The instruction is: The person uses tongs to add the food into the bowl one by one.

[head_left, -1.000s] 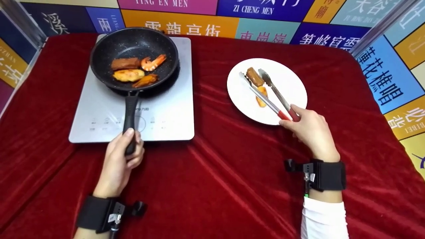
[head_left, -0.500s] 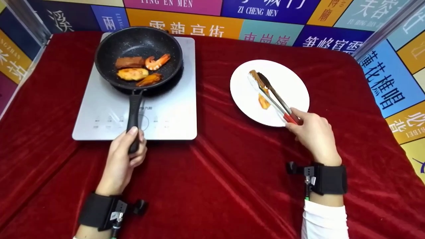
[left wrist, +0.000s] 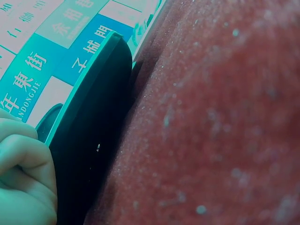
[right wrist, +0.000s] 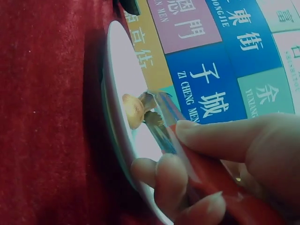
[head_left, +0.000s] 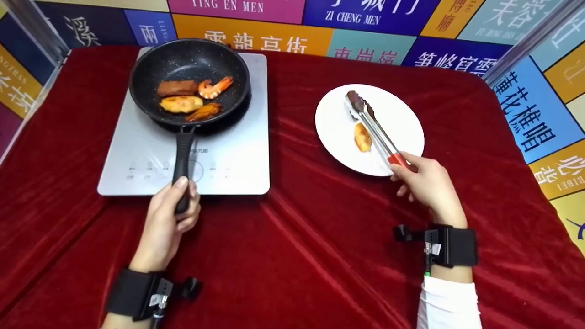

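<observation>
My left hand (head_left: 171,212) grips the black handle (head_left: 183,155) of a frying pan (head_left: 183,59). Inside the pan lie a brown slab (head_left: 177,87), a shrimp (head_left: 215,87), a yellow browned piece (head_left: 181,104) and an orange-brown piece (head_left: 204,112). At the right, my right hand (head_left: 429,185) holds metal tongs (head_left: 379,132) by their red grips, thumb on top in the right wrist view. The tongs' tips are over the far half of a white plate (head_left: 331,141), where the brown chunk is mostly hidden by them. A yellow browned piece (head_left: 362,137) lies just below the tips.
Under the pan is a silver induction cooktop (head_left: 242,160) with a touch panel. Wrinkled red cloth (head_left: 292,256) covers the table. Printed panels (head_left: 256,32) with large lettering stand along the back and the sides.
The tongs' arms have come together and turned over the plate around the brown chunk, which was plainly visible before. The left hand keeps its hold on the pan handle.
</observation>
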{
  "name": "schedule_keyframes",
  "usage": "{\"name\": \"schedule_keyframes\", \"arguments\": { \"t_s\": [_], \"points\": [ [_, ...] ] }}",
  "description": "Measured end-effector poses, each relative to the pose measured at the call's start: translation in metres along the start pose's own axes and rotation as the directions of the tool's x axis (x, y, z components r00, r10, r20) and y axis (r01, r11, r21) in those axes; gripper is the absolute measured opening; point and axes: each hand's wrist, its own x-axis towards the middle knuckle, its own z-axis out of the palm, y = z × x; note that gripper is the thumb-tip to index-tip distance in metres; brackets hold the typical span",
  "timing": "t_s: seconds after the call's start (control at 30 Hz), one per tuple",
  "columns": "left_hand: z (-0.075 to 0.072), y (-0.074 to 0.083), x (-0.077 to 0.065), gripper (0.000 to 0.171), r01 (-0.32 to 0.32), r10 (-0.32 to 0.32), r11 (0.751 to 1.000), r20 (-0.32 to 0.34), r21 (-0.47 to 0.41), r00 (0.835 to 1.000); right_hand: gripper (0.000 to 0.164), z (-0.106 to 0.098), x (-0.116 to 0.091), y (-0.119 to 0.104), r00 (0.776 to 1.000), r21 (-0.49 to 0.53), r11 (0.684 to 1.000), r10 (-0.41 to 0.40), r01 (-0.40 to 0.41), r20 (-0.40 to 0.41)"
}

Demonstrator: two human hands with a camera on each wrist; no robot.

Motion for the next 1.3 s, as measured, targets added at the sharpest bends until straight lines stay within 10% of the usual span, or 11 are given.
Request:
{"name": "schedule_keyframes", "arguments": {
  "t_s": [0.27, 1.3],
  "points": [
    [0.0, 0.001, 0.0, 0.028, -0.003, 0.003, 1.0, 0.005, 0.005, 1.0, 0.043, 0.0, 0.003, 0.008, 0.999, 0.171, 0.985, 0.028, -0.034, 0.033],
    [0.001, 0.0, 0.0, 0.028, 0.003, -0.003, 1.0, 0.017, -0.012, 1.0, 0.044, -0.006, 0.005, 0.019, 1.0, 0.302, 0.953, 0.012, -0.016, 0.016]
  ]
}}
